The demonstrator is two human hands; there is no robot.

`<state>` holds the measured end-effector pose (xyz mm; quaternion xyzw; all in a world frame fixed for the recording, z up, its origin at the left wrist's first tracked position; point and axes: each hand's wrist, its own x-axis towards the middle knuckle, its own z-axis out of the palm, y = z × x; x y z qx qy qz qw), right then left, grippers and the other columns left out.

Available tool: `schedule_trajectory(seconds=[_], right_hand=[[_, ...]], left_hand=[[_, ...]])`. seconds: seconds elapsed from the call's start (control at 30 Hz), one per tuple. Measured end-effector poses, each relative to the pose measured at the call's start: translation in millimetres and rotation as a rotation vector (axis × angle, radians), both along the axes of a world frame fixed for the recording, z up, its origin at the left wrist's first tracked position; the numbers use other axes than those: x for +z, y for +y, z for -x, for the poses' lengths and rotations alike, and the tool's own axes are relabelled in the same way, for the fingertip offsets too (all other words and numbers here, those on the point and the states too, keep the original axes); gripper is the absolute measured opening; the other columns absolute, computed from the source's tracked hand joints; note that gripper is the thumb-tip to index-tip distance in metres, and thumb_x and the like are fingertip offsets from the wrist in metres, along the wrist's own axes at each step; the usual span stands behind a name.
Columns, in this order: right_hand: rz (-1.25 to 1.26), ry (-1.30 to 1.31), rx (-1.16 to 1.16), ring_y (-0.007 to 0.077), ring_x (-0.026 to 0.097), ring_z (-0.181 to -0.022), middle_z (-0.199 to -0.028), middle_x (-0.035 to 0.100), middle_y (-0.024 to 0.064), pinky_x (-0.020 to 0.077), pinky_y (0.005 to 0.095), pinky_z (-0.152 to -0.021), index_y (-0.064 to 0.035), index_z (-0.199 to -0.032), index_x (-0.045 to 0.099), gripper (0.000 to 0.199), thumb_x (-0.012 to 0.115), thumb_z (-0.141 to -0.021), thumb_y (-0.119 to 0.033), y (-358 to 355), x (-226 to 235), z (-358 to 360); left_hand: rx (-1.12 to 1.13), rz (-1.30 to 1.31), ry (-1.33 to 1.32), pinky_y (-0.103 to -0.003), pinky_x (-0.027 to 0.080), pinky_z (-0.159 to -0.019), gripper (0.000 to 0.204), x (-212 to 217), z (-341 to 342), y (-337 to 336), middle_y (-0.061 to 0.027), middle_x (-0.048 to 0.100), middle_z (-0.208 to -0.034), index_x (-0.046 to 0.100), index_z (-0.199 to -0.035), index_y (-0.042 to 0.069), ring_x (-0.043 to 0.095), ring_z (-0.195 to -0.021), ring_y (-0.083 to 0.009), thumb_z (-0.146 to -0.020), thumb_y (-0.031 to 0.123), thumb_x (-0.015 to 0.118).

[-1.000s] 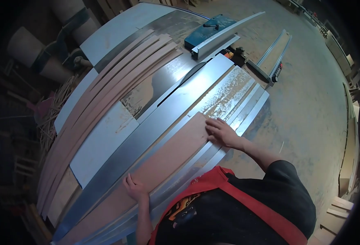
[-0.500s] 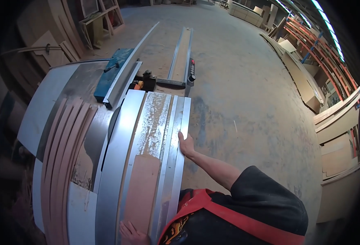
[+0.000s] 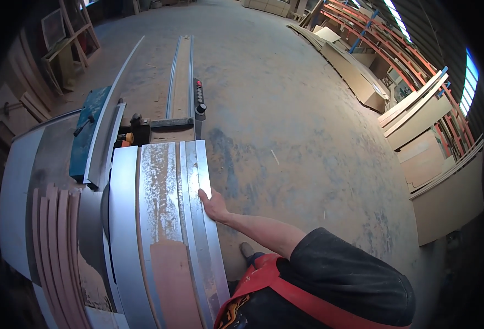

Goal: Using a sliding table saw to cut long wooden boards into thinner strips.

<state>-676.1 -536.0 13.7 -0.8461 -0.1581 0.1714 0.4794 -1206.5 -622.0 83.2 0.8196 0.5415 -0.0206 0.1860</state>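
My right hand [image 3: 213, 204] lies flat on the right-hand metal rail of a long sliding saw table [image 3: 125, 219], fingers stretched forward, nothing in it. A flat reddish-brown board [image 3: 172, 282] lies on the dusty table top, nearer to me and left of that hand, apart from it. My left hand is out of the picture. My dark sleeve and red apron strap [image 3: 313, 307] fill the lower right.
Several curved reddish strips [image 3: 55, 247] are stacked at the table's left. A blue saw guard [image 3: 90, 137] and a long guide rail [image 3: 179, 77] with a button panel [image 3: 200, 101] lie ahead. Sheet boards [image 3: 417, 118] lean at the right; wooden racks [image 3: 66, 38] stand far left on the dusty concrete floor [image 3: 286, 109].
The view has swung to the right. My right hand left the board's far end and now rests on the table's right rail. My left hand, earlier on the board's near end, dropped out of view.
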Motion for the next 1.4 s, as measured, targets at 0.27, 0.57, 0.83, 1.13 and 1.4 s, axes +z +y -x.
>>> schedule_trajectory(seconds=[0.27,0.57,0.83,1.13,1.4], right_hand=[[-0.094,0.013,-0.001,0.0422,0.064,-0.117,-0.122,0.068,0.0258,0.0492,0.0461,-0.099,-0.0012,-0.129,0.061,0.050,0.056,-0.103,-0.043,3.6,-8.2,-2.4],[-0.199,0.091,0.007,0.0455,0.060,-0.120,-0.126,0.063,0.0314,0.0466,0.0469,-0.102,0.0059,-0.132,0.055,0.059,0.058,-0.101,-0.044,52.2,-7.7,-103.2],[-0.100,0.046,-0.028,0.0484,0.054,-0.125,-0.131,0.056,0.0348,0.0429,0.0494,-0.105,0.0103,-0.131,0.050,0.064,0.058,-0.101,-0.045,117.6,-53.0,-243.5],[-0.111,-0.050,-0.114,0.0485,0.052,-0.127,-0.134,0.053,0.0361,0.0413,0.0504,-0.108,0.0130,-0.132,0.046,0.069,0.058,-0.101,-0.047,182.6,-92.7,-363.9],[-0.099,0.021,-0.033,0.0477,0.052,-0.128,-0.134,0.054,0.0355,0.0414,0.0502,-0.108,0.0118,-0.132,0.047,0.067,0.058,-0.101,-0.047,249.6,-96.0,-463.7]], left_hand=[[0.023,0.054,0.024,-0.056,0.028,-0.122,0.068,31.7,-179.6,334.4,-0.0328,0.029,-0.160,0.035,-0.158,0.002,0.028,-0.149,-0.0492,-0.095,0.026,0.048],[0.008,0.086,0.189,-0.058,0.019,-0.124,0.072,28.9,-124.1,14.0,-0.0306,0.019,-0.166,0.026,-0.161,0.002,0.020,-0.154,-0.0460,-0.098,0.029,0.047],[-0.859,-1.012,-0.444,-0.054,0.024,-0.124,0.067,20.1,-320.6,159.4,-0.0344,0.022,-0.163,0.034,-0.156,-0.003,0.022,-0.151,-0.0500,-0.097,0.026,0.043],[-0.973,-0.835,-0.447,-0.053,0.026,-0.123,0.068,-4.4,-409.0,213.6,-0.0388,0.024,-0.160,0.033,-0.156,-0.005,0.027,-0.149,-0.0518,-0.096,0.024,0.042],[-0.007,0.042,0.331,-0.054,0.032,-0.120,0.070,27.8,-525.7,224.3,-0.0396,0.033,-0.155,0.038,-0.153,-0.006,0.036,-0.143,-0.0534,-0.091,0.025,0.047]])
